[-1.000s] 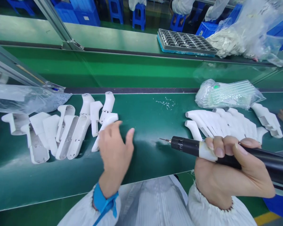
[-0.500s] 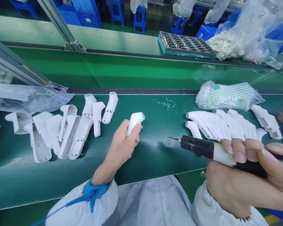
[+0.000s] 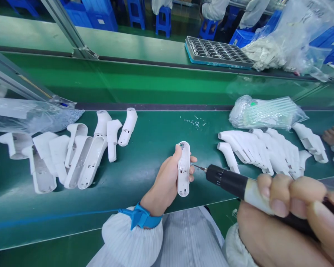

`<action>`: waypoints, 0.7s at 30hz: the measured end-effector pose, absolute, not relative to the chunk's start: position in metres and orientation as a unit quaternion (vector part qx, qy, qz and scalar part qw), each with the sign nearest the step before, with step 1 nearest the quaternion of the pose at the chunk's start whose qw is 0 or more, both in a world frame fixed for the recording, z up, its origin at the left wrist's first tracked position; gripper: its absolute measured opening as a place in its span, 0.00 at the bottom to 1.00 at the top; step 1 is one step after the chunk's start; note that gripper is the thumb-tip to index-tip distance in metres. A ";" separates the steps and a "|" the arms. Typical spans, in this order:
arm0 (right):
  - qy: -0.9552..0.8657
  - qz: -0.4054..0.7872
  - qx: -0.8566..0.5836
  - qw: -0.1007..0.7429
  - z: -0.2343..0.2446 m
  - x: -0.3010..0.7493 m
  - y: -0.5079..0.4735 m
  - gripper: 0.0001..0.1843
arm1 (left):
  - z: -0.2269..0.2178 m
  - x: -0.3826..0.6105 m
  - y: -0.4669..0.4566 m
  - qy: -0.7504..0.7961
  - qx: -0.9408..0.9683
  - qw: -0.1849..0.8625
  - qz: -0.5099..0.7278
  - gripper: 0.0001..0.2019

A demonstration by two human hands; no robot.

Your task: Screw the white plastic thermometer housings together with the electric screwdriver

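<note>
One white thermometer shell [image 3: 183,168] stood upright in the closed left hand [image 3: 165,183], over the desk's [image 3: 144,155] front edge. The right hand [image 3: 289,218] was wrapped around an electric screwdriver [image 3: 231,181], its bit tip at the shell's right side. Loose screws [image 3: 196,122] lay near the back edge.

White housing [image 3: 183,168] upright in grip; black screwdriver [image 3: 231,181] beside.
</note>
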State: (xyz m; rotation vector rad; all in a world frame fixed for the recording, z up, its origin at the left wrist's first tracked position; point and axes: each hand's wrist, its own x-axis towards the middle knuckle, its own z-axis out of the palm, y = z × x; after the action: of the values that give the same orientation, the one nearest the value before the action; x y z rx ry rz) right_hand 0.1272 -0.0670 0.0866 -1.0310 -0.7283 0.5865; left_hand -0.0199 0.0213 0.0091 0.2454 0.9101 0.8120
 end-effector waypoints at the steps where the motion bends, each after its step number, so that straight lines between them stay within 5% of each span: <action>1: -0.343 0.267 -0.482 0.761 0.087 0.120 -0.066 0.14 | 0.008 -0.018 0.021 0.425 0.099 0.815 0.381 0.26; 21: -0.374 0.275 -0.462 0.756 0.075 0.105 -0.056 0.16 | 0.001 -0.011 0.013 0.443 0.112 0.808 0.371 0.32</action>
State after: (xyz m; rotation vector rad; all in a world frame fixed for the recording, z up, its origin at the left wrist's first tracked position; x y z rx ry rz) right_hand 0.1048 -0.0562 0.0750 -1.0063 -0.8148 0.6003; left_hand -0.0108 0.0130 0.0006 0.2404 0.9477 0.7941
